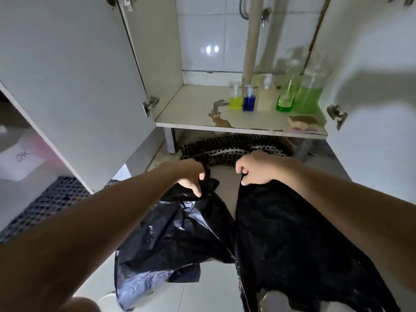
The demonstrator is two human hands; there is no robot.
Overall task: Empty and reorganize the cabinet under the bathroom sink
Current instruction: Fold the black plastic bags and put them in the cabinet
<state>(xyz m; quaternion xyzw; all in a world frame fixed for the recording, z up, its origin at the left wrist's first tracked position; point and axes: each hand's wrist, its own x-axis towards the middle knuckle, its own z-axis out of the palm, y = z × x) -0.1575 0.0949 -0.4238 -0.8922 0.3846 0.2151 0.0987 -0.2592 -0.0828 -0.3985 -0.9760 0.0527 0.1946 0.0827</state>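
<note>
Both hands (193,176) (254,168) pinch crinkled, seemingly plastic black bags (175,239).

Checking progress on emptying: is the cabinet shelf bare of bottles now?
No, several bottles stand at the right of the cabinet shelf, with sponges near its front edge.

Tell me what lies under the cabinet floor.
Under the cabinet floor lies a black mesh mat, crumpled on the tiles beside a white cabinet leg. Its far part is hidden by the shelf, its near edge by the hands.
</note>
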